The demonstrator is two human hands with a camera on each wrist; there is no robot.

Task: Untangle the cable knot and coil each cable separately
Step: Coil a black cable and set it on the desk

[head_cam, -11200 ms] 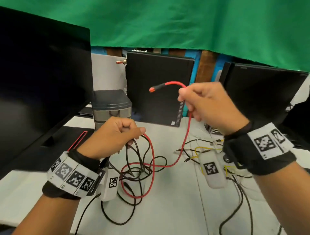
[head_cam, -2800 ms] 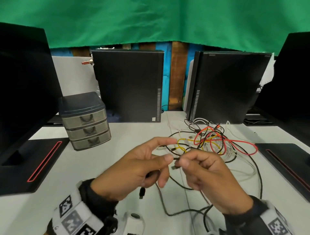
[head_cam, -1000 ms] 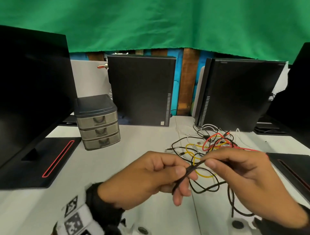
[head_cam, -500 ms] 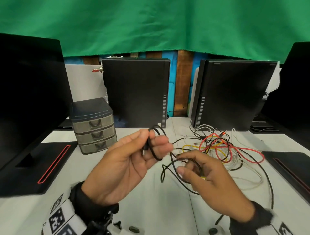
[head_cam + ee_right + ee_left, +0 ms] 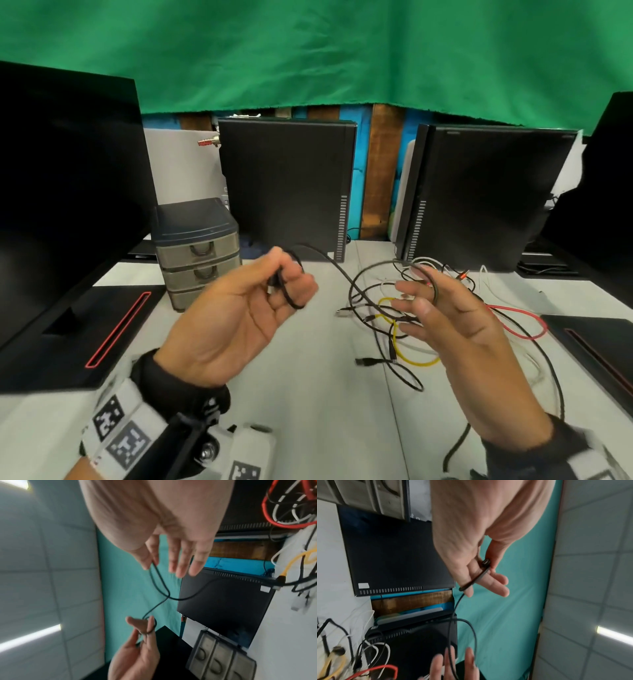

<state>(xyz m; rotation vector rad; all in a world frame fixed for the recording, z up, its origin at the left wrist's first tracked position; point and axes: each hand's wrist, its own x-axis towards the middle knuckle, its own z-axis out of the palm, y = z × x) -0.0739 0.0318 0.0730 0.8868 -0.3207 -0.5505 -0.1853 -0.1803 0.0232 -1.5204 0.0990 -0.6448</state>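
- Left hand (image 5: 239, 318) raised above the desk (image 5: 308, 404), palm up; thumb and fingers pinch a small loop of the black cable (image 5: 329, 260), loop wrapped round the fingers. Left wrist view shows the cable crossing the fingers (image 5: 488, 582), one end tucked under the thumb.
- From the left hand, the black cable arcs rightward in the air to the right hand (image 5: 455, 325).
- Right hand also raised, fingers spread and mostly straight; cable runs over the index finger, near its tip. Right wrist view: cable hangs as a narrow loop between thumb and index finger. No firm grip visible; hand reads as open, cable draped on it.
- Remaining tangle (image 5: 428, 308) lies on the desk beneath and beyond the right hand: red cable (image 5: 513, 330), yellow cable (image 5: 411, 359), white and further black strands, all interlaced. A loose black plug (image 5: 366, 361) lies on the desk just left of the yellow loop.
- Background: small three-drawer unit (image 5: 198, 250) at left; two black computer cases (image 5: 284, 185) upright behind the desk; green cloth (image 5: 308, 51) above.
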